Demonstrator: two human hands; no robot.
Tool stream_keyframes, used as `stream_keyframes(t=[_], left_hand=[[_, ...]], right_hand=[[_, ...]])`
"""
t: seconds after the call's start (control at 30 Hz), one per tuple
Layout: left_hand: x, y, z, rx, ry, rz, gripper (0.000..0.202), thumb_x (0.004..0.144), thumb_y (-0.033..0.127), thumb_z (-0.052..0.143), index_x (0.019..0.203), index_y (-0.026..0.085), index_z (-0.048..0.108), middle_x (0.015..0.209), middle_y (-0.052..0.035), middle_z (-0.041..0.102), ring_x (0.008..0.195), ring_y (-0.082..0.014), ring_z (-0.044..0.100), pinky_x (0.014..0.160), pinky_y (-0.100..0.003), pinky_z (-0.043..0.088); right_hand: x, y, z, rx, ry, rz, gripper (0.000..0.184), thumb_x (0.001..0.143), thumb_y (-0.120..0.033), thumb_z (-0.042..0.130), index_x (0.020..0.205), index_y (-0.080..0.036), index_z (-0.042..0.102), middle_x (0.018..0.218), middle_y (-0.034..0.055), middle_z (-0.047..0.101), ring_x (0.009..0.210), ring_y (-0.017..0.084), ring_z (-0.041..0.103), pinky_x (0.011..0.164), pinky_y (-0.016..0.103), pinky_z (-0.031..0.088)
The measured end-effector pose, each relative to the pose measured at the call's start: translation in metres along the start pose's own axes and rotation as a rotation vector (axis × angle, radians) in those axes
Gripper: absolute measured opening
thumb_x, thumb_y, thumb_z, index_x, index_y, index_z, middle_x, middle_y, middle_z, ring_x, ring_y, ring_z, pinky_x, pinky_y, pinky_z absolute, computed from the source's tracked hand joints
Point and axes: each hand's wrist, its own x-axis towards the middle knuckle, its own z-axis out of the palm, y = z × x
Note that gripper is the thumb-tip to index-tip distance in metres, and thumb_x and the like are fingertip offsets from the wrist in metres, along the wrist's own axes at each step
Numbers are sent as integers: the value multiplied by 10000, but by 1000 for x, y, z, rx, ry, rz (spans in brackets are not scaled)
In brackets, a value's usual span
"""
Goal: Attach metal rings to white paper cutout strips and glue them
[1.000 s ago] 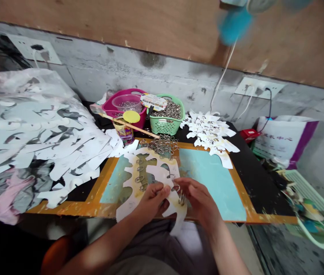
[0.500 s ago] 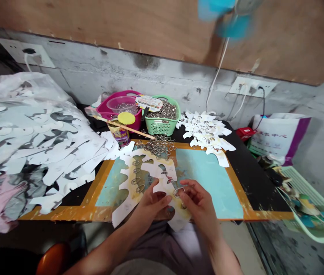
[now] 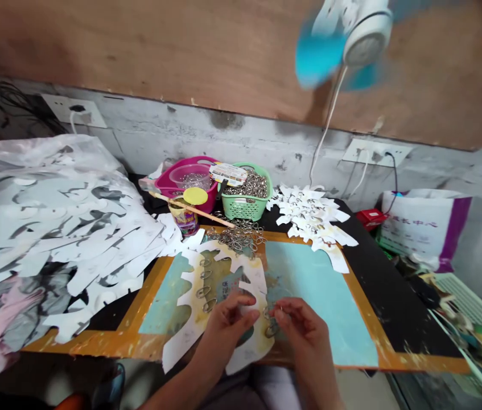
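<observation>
My left grip point(image 3: 229, 322) and right grip point(image 3: 303, 327) flank a white, tooth-edged, paper-like cut-out point(image 3: 251, 350); whether either pinches, I can't tell. Probably light, bendy: best held by its broad band.

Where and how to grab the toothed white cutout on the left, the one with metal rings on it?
Pinch the toothed white cutout by its plain lower tip, coming from the front-left. The tip looks flat, ring-free and slightly past the table edge, so a thumb over, finger under should fit. The metal rings and yellowish stain lie farther up.
</observation>
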Motion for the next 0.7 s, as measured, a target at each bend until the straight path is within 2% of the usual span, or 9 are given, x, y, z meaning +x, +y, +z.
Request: stream_keyframes(t=[0.13,0.27,0.47,0.7], left_hand=[[-3,6,4,-31,78,3,457,552,449,903,850,143,737,747,-25,680,634,-111,581,588,-210,455],[-3,4,4,-6,142,-2,468,558,453,897,866,136,740,666,-10,649,565,-102,548,543,-213,436],[-5,-2,4,-14,118,18,403,645,416,864,883,139,694,685,2,645,570,-83,544,572,-197,438],[-9,-5,7,-29,54,-16,394,703,452,819,847,163,593,581,65,531,482,-46,420,470,-149,331]], right_hand=[[3,10,6,-23,20,-29,172,841,-363,700,881,-196,711,842,40,724,807,177,663,730,256,523],[1,11,11,-115,73,-56,155,840,-344,688,875,-203,742,890,46,737,847,190,669,759,275,528],[-1,7,14,-195,98,-50,154,823,-344,690,870,-213,755,932,58,755,907,220,685,818,326,543],[1,7,12,-245,61,3,158,785,-344,718,832,-204,773,870,72,770,842,240,707,781,357,558]])
